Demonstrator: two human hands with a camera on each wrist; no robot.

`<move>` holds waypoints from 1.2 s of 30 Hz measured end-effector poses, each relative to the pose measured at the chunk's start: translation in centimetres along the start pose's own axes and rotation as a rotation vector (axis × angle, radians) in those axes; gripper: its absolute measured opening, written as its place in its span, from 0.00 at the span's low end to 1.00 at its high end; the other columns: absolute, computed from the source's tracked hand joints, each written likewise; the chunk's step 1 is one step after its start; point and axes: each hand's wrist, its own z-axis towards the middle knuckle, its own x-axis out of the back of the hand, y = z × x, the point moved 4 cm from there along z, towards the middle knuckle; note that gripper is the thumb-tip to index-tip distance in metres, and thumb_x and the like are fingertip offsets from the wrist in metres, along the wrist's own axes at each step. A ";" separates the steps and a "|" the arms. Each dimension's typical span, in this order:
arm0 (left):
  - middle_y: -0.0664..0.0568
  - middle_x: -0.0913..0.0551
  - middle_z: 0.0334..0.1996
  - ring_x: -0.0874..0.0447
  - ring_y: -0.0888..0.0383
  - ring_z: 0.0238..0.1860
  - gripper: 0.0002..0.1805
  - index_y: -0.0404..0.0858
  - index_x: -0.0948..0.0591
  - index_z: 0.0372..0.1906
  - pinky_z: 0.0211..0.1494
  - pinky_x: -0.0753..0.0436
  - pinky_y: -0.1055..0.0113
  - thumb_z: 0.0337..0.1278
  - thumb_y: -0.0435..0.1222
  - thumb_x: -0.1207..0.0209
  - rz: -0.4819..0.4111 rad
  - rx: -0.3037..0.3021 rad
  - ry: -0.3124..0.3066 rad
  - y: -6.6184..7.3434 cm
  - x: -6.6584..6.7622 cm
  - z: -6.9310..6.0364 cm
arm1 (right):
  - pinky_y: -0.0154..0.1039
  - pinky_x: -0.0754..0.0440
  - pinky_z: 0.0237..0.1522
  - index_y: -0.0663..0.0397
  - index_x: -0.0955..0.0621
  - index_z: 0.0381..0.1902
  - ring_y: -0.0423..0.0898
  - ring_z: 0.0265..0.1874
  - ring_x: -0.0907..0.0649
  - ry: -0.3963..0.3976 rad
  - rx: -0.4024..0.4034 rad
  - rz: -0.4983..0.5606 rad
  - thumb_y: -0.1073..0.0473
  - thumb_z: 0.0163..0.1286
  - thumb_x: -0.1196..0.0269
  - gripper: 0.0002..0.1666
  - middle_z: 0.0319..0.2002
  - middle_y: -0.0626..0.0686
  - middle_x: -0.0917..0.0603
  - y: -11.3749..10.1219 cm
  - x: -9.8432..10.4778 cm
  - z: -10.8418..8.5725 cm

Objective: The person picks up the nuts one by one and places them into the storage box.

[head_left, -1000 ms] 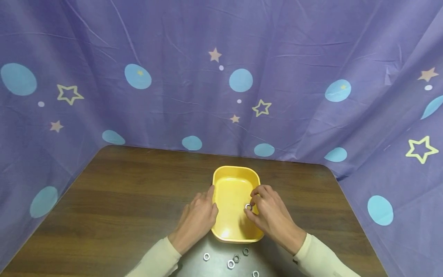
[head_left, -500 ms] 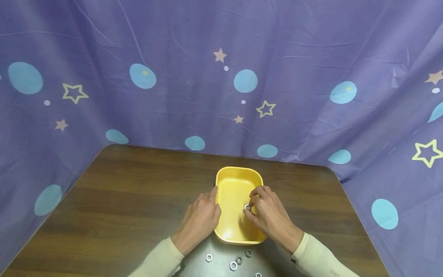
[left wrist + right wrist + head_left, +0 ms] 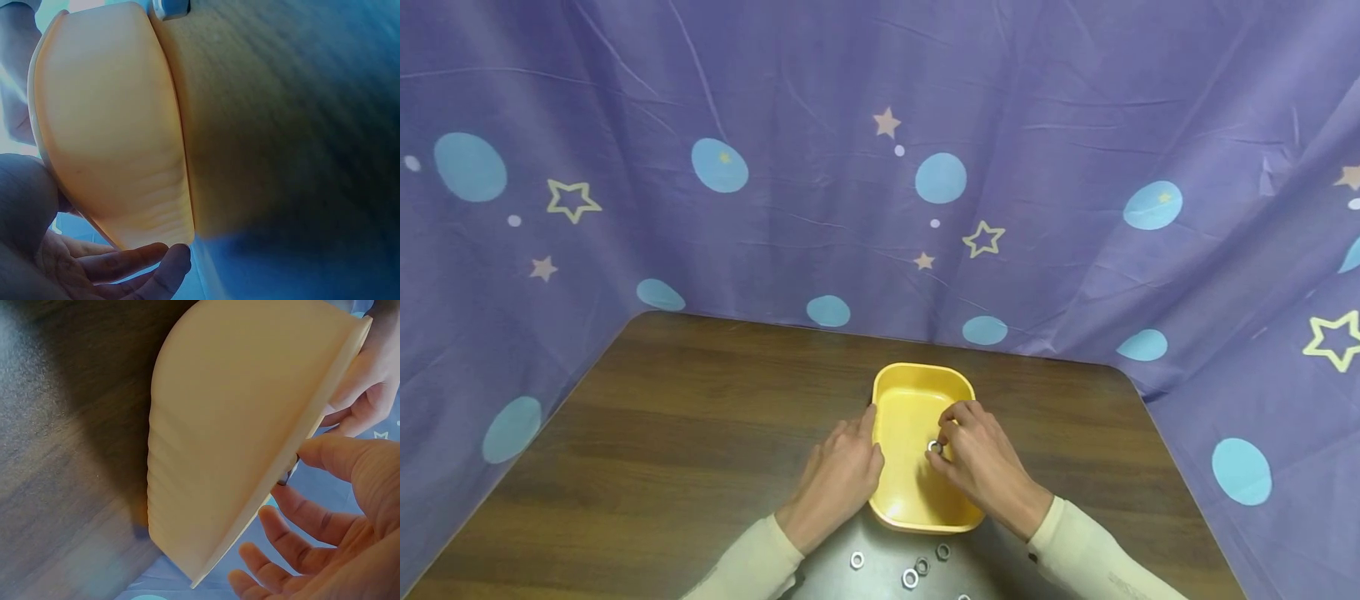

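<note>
A yellow plastic bin (image 3: 898,467) stands on the wooden table. My left hand (image 3: 837,468) grips its left side, thumb over the rim and fingers against the outer wall, as the left wrist view (image 3: 115,265) shows. Over the bin's right side, my right hand (image 3: 988,462) pinches a metal hex nut (image 3: 934,447) between thumb and index finger. In the right wrist view the nut (image 3: 288,471) sits just past the rim, partly hidden, while the other fingers are loosely bent outside the bin. Several more hex nuts (image 3: 910,578) lie on the table below the bin's near end.
The brown wooden table (image 3: 700,417) runs back to a purple curtain (image 3: 820,167) with stars and blue spots, which also closes off both sides. One loose nut (image 3: 857,560) lies left of the others. Another nut (image 3: 964,597) is cut by the bottom frame edge.
The head view has turned slightly left, so everything sits a little further right. Both hands keep their holds on the bin and the hex nut, with hardly any movement.
</note>
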 end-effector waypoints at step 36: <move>0.33 0.10 0.55 0.09 0.39 0.49 0.31 0.24 0.24 0.74 0.37 0.09 0.45 0.72 0.35 0.36 0.012 -0.006 0.001 0.0 -0.1 0.0 | 0.47 0.15 0.49 0.53 0.13 0.22 0.52 0.41 0.16 -0.100 0.166 -0.042 0.56 0.59 0.16 0.16 0.32 0.49 0.14 0.2 -1.4 3.6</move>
